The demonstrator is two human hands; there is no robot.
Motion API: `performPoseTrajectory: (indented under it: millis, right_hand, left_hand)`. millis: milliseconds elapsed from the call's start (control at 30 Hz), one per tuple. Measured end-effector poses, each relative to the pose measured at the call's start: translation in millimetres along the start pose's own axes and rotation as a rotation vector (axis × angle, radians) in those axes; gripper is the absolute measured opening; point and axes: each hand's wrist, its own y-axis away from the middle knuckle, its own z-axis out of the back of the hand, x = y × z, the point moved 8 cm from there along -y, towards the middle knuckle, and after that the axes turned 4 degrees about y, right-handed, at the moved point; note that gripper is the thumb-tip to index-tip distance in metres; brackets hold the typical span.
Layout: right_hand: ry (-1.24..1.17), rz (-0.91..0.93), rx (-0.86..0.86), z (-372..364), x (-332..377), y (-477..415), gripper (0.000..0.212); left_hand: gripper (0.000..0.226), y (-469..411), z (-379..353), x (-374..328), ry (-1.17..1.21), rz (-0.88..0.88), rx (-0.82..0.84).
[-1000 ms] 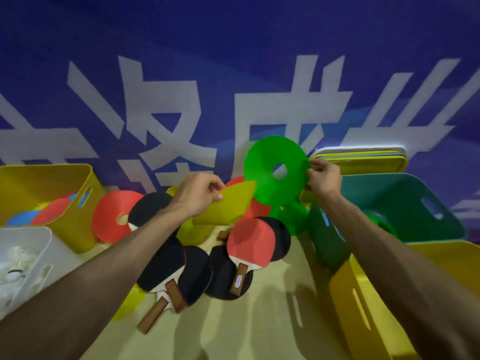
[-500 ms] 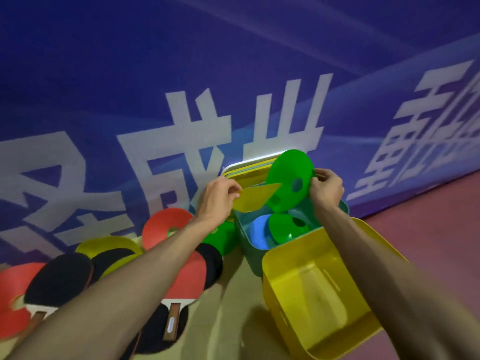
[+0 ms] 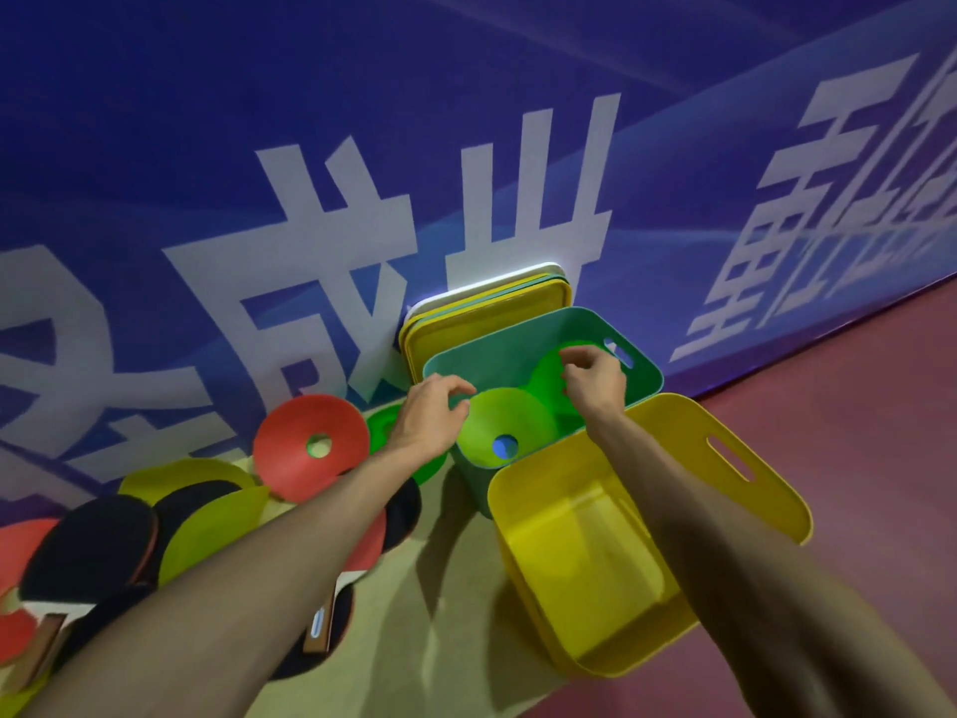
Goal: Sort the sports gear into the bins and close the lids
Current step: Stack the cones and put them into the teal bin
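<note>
Discs point(image 3: 487, 417): two visible inside green bin point(image 3: 497, 349). Left hand point(image 3: 424, 422) and right hand point(image 3: 595, 380) hover above it, fingers loosely curled, gripping nothing. One yellow bin point(image 3: 673, 432) at 5 o'clock.

Discs point(image 3: 494, 419) lie in far bin point(image 3: 518, 344); near bin point(image 3: 735, 489) directly before it; lids point(image 3: 481, 316) stacked behind; paddles point(image 3: 88, 551) left.

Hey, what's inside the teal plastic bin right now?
Inside the teal plastic bin: a lime flat disc cone and a green disc cone behind it. Blue shows through the lime cone's hole; whatever else lies beneath is covered.
</note>
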Motion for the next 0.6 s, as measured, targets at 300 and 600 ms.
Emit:
performPoseTrajectory:
  millis: [300,600]
  right_hand:
    - [0.055,0.152,0.283,-99.3,31.5,31.8,0.024]
    - [0.282,0.353,0.605,-232.3,80.2,137.4,0.026]
  left_hand:
    - [0.026,30.3,56.3,85.8,0.075,0.163,-0.060]
    - [0.026,99.1,132.8,202.8,0.208,0.386,-0.165]
